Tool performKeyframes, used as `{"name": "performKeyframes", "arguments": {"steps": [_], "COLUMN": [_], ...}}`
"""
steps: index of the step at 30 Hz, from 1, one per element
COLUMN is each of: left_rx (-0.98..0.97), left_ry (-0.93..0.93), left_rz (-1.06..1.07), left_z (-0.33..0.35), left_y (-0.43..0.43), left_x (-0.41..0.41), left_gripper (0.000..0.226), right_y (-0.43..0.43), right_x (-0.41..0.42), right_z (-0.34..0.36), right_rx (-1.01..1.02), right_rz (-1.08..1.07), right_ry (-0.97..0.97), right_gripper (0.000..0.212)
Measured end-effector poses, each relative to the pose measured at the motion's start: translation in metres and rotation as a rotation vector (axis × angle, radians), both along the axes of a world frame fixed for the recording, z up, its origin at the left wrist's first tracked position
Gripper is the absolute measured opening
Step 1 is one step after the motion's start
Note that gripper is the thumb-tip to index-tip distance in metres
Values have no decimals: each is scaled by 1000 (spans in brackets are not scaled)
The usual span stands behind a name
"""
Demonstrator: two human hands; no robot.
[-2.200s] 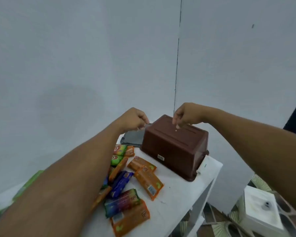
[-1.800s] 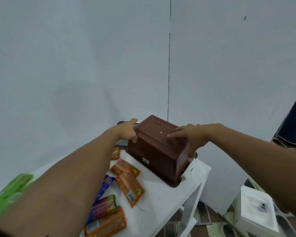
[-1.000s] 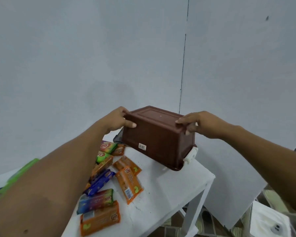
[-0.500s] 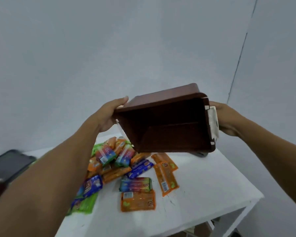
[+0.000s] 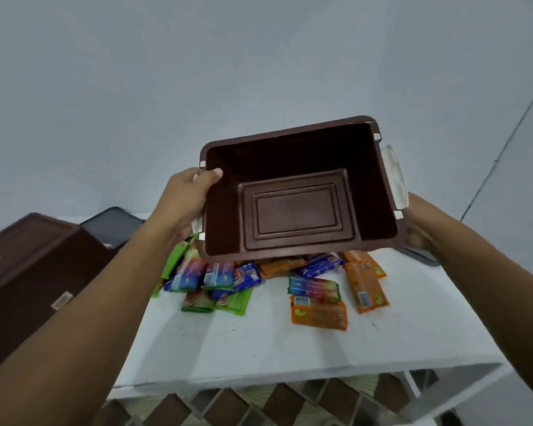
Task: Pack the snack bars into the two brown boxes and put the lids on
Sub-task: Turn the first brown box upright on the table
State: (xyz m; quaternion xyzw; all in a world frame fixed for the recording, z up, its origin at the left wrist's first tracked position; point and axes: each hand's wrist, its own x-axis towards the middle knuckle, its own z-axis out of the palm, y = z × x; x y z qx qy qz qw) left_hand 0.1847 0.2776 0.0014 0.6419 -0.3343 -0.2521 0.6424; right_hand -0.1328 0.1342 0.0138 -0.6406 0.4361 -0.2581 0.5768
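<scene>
I hold an empty brown box [image 5: 293, 207] in the air above the table, its open mouth tipped toward me. My left hand [image 5: 186, 198] grips its left rim with the thumb hooked over the edge. My right hand [image 5: 420, 224] holds the right end under the white latch [image 5: 396, 176]; its fingers are mostly hidden behind the box. Several snack bars [image 5: 271, 281] in orange, green and blue wrappers lie in a loose heap on the white table [image 5: 290, 342] below the box. A second brown box [image 5: 28, 272] lies upside down at the left.
A dark grey lid [image 5: 113, 222] lies behind the upside-down box at the left, and another grey lid's corner [image 5: 420, 255] shows by my right wrist. The table's front edge runs low in view, with patterned floor tiles [image 5: 259, 404] beneath. A plain wall stands behind.
Both hands lifted the upside-down brown box off the table and turned it over until its open mouth faces me. My view swung left, bringing the second box into sight.
</scene>
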Motion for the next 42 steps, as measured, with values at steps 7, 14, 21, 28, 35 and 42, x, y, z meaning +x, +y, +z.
{"name": "performKeyframes", "arguments": {"steps": [7,14,21,28,35,42], "left_rx": [188,261,373,475,483,465], "left_ry": [72,128,217,237,214,118], "left_rz": [58,-23,-76,-53,55,73], "left_z": [-19,-51,-85,-107,-108,-110], "left_y": [83,133,153,158,134,114], "left_x": [8,11,20,33,33,33], "left_gripper": [32,22,22,60,49,47], "right_y": [42,84,99,112,98,79], "right_x": [20,31,37,52,69,79], "right_z": [-7,-55,-91,-104,-115,-128], "right_rx": [156,241,299,246,86,-69], "right_rz": [76,63,-92,-105,-187,-214], "right_ry": [-67,31,90,240,315,292], "right_gripper": [71,35,46,48,63,58]}}
